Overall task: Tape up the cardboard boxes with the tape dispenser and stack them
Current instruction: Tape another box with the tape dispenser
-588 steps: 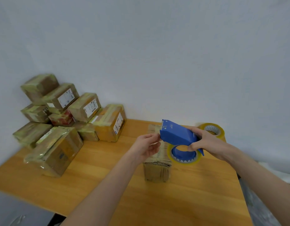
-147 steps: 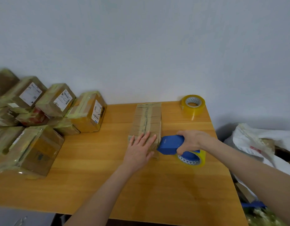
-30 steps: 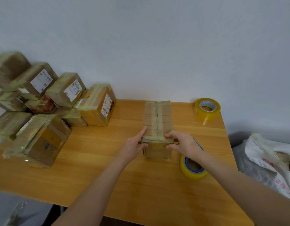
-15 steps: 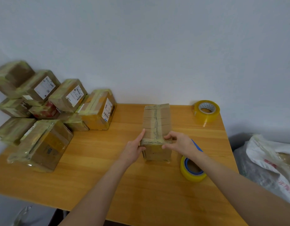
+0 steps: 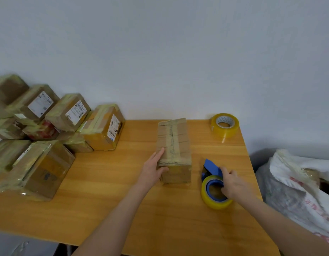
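A long cardboard box (image 5: 174, 145) with tape along its top lies in the middle of the wooden table (image 5: 108, 196). My left hand (image 5: 153, 169) rests against the box's near left corner, fingers straight along its side and thumb on the front face. To the right of the box lies the blue tape dispenser (image 5: 213, 179) with a yellow roll on it. My right hand (image 5: 234, 184) grips the dispenser's handle from the right. A pile of several taped boxes (image 5: 54, 130) stands at the left against the wall.
A spare yellow tape roll (image 5: 225, 125) sits at the table's far right corner. Past the table's right edge lies a white bag (image 5: 298, 183) of packing waste. The wall runs close behind the table.
My right hand has left the box's near end and moved right onto the tape dispenser. My left hand has stayed at the box's left corner.
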